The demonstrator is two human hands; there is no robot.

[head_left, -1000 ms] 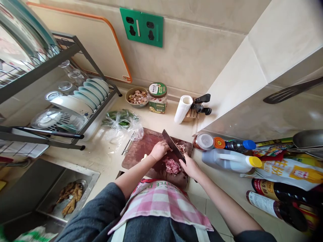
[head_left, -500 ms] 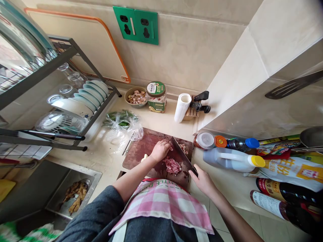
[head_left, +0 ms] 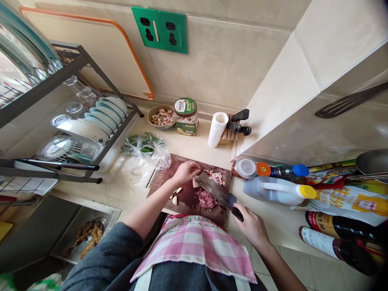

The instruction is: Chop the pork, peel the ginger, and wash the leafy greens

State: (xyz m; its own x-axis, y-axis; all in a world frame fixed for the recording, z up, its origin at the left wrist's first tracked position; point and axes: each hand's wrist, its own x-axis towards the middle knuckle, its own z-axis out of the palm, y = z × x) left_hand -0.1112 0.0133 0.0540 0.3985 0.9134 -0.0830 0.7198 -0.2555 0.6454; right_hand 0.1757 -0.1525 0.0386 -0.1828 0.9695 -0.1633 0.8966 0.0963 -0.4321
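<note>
My right hand (head_left: 252, 227) grips the black handle of a cleaver (head_left: 216, 190). Its broad dark blade lies tilted nearly flat, across the gap between two heaps on the brown cutting board (head_left: 163, 178). Close by the blade's far end is my left hand (head_left: 187, 171), fingers curled together; whatever they pinch is hidden. A pale pink piece of meat (head_left: 195, 182) shows just under those fingers, against the blade. Chopped red meat (head_left: 206, 199) is heaped on the near side, and whitish chopped fat (head_left: 216, 177) lies beyond the blade. Peeled garlic cloves (head_left: 175, 200) rest left of the meat.
Behind the board stand a bowl of garlic (head_left: 162, 117), a green-lidded jar (head_left: 186, 116), a paper roll (head_left: 218, 129) and a knife block (head_left: 229, 135). Bagged green vegetables (head_left: 145, 145) lie left, near a dish rack (head_left: 112, 149). Bottles (head_left: 273, 192) line the right; a sink (head_left: 112, 216) is lower left.
The cleaver has turned from a steep edge-on pose to a flatter tilt, its blade swung left toward my left hand. My left hand has shifted slightly up and left, uncovering the garlic cloves.
</note>
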